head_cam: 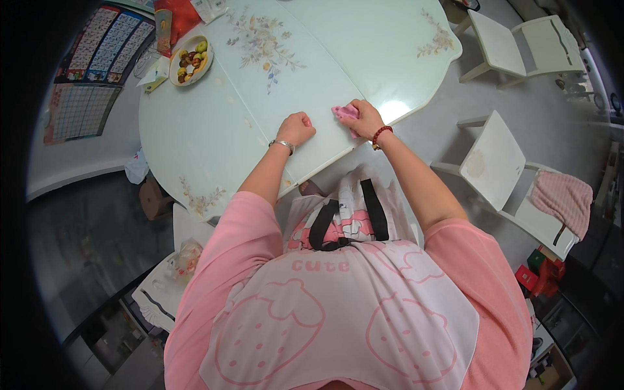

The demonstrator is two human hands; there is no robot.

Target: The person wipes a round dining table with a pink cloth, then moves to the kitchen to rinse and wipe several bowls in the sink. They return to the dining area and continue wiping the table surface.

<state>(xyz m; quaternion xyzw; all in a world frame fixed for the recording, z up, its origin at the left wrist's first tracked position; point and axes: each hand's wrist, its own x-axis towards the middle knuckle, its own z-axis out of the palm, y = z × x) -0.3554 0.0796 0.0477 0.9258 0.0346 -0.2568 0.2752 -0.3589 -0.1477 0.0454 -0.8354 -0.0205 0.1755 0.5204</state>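
Observation:
A pink cloth (pixel 349 115) is bunched under my right hand (pixel 366 119), which grips it against the glossy tabletop near the front edge. My left hand (pixel 295 129) is curled into a loose fist at the table, left of the cloth, and nothing shows in it. Below both hands spreads the pale dining table (pixel 195 131), printed with flower sprays and crossed by two thin seams. Whether the left fist rests on the surface or hovers just over it, I cannot tell.
A bowl of fruit (pixel 210 66) stands at the far left, by papers and a red bag (pixel 181 22). White chairs (pixel 492 161) line the right side, one with a pink towel (pixel 563 204). Another chair (pixel 161 278) at the left holds a plastic bag (pixel 187 257).

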